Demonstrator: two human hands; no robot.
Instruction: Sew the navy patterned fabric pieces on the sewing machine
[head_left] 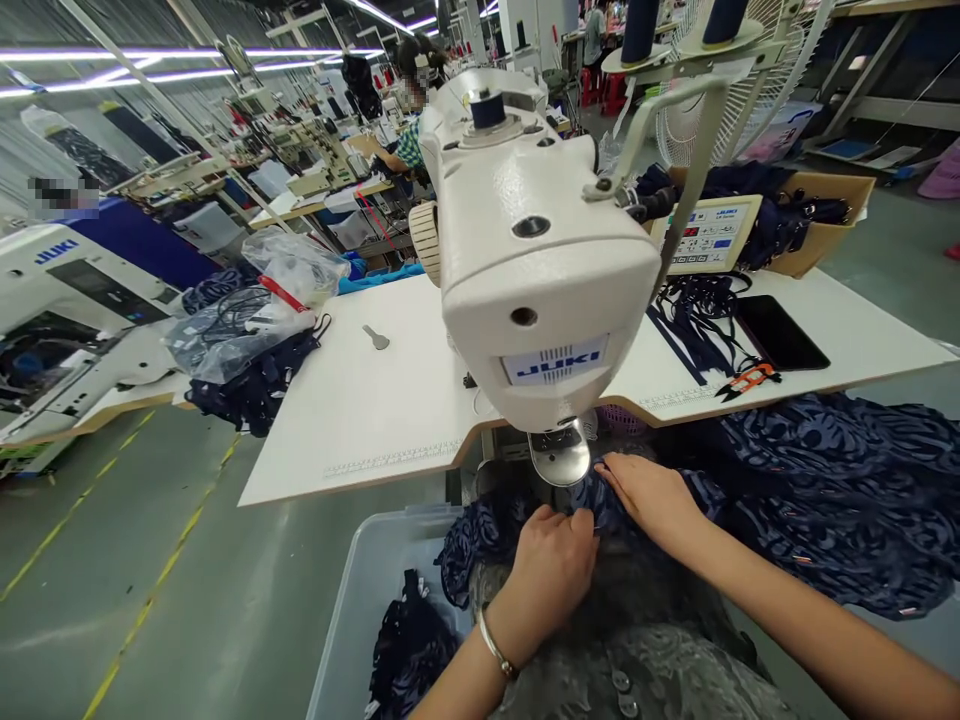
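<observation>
A white JUKI sewing machine fills the centre of the view. Dark navy patterned fabric lies under its head and spreads to the right. My left hand, with a bracelet on the wrist, has its fingers curled and pinches the fabric just below the machine's metal foot area. My right hand lies flat on the fabric right beside the foot, fingers stretched toward it. The needle itself is hidden by the machine head.
The white table holds a black phone, orange thread snips, dark straps and a control panel. Plastic bags of dark cloth sit at its left. A grey bin with navy pieces stands below. Another person sits far behind.
</observation>
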